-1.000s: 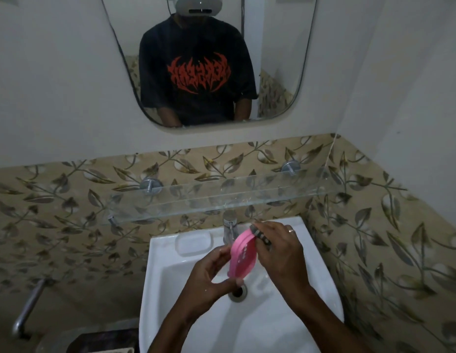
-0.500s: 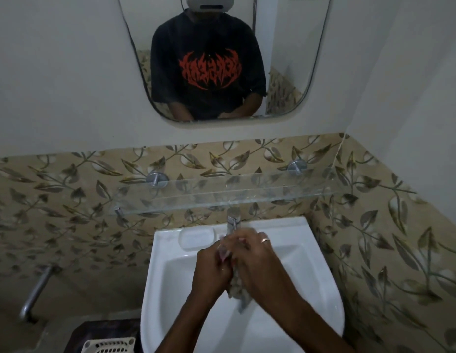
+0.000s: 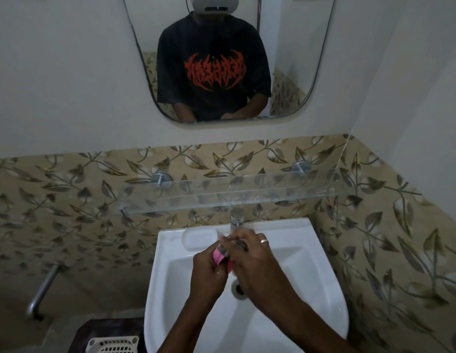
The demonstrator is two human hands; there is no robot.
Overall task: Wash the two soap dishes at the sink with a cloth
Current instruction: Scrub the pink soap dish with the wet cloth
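Note:
A pink soap dish (image 3: pixel 218 256) is held on edge over the white sink (image 3: pixel 310 271), mostly covered by both hands. My left hand (image 3: pixel 207 270) grips its lower left side. My right hand (image 3: pixel 249 261), with a ring on one finger, presses a dark cloth (image 3: pixel 238 244) against the dish's upper right. Only a small pink strip and a bit of cloth show between the fingers. The tap (image 3: pixel 236 219) stands just behind the hands. A second soap dish is not visible.
A glass shelf (image 3: pixel 247 196) juts out above the tap. A mirror (image 3: pixel 221 59) hangs on the wall above. The drain (image 3: pixel 238 289) lies under my right hand. A white perforated basket (image 3: pixel 112 343) and a metal pipe (image 3: pixel 42 289) sit lower left.
The hands closed together over the dish, which a second ago stood open to view, and shifted slightly back toward the tap. The camera tilted so the sink sits more to the right.

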